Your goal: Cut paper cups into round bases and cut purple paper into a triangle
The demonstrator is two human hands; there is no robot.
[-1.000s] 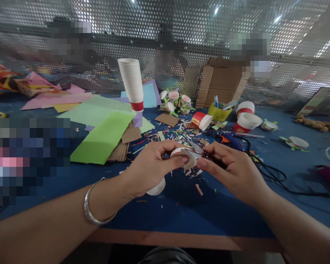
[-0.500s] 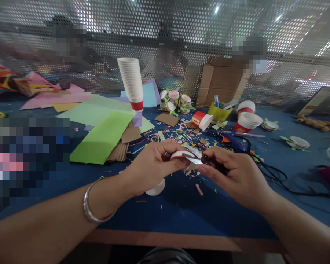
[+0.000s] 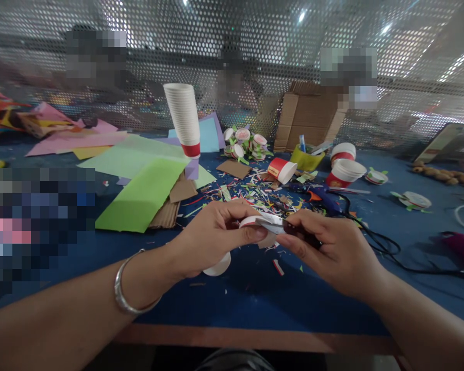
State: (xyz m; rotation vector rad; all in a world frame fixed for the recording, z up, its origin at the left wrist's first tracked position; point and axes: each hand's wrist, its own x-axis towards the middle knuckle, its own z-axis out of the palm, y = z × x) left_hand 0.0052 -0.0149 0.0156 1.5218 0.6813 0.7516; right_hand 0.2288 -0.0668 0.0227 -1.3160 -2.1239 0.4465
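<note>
Between the thumb and fingers of my left hand (image 3: 220, 229) is a white, red-edged piece of paper cup (image 3: 248, 221). My right hand (image 3: 325, 245) is closed round the dark handles of a pair of scissors (image 3: 274, 224). The silvery blades lie against the right side of the cup piece, and they look nearly closed. Below my left hand a round white paper piece (image 3: 217, 265) rests on the blue table, partly covered by the hand. A small red and white paper strip (image 3: 278, 267) lies below the scissors.
Paper scraps (image 3: 251, 190) litter the table beyond my hands. Behind stand a tall stack of paper cups (image 3: 183, 116), a pile of small paper turtles (image 3: 247, 141) and a yellow holder (image 3: 307, 159). Coloured sheets (image 3: 143, 198) lie left; a blue glue gun (image 3: 330, 199) with its black cord lies right.
The scissor blades, spread apart around the cup piece's edge before, have come together. Both hands stay in nearly the same place, and the view has shifted slightly.
</note>
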